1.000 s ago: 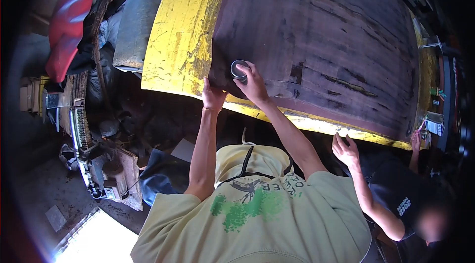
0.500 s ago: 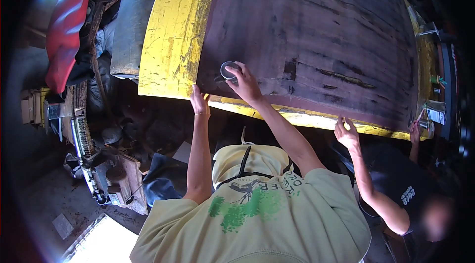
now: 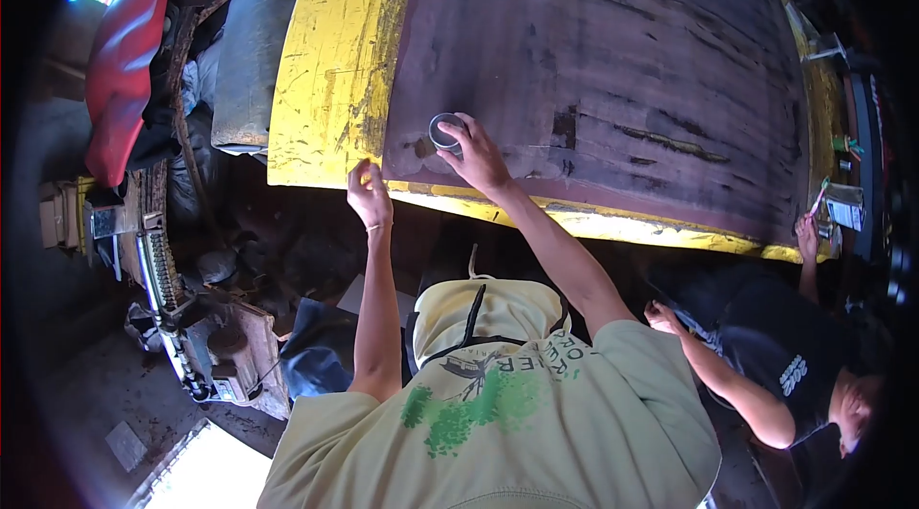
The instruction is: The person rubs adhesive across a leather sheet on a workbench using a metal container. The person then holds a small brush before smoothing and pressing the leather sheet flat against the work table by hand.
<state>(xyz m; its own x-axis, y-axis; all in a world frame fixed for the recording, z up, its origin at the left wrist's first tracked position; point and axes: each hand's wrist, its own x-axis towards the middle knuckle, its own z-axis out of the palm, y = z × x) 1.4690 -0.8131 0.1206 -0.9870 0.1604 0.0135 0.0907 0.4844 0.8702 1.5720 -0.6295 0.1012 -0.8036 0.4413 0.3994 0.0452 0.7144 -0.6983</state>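
A large curved sheet (image 3: 613, 68), dark purple-brown and streaked, lies over a yellow scratched surface (image 3: 335, 49) that shows at its left and along its near edge. My right hand (image 3: 469, 153) holds a small round container (image 3: 447, 131) with a dark rim over the sheet's lower left part. Close to the sheet's lower left corner, my left hand (image 3: 368, 193) is raised at the yellow near edge with its fingers curled together. Whether anything is between those fingers is too small to tell.
At the right, a person in a dark shirt (image 3: 766, 337) holds a thin pinkish tool (image 3: 818, 198) near a box (image 3: 846, 207). A red panel (image 3: 124, 78) hangs at the upper left. Metal parts with a spring (image 3: 158, 270) stand at the left.
My left hand has let go of the sheet's corner and its fingers have curled. The other person's nearer hand has dropped from the yellow edge. The container has shifted slightly left in view.
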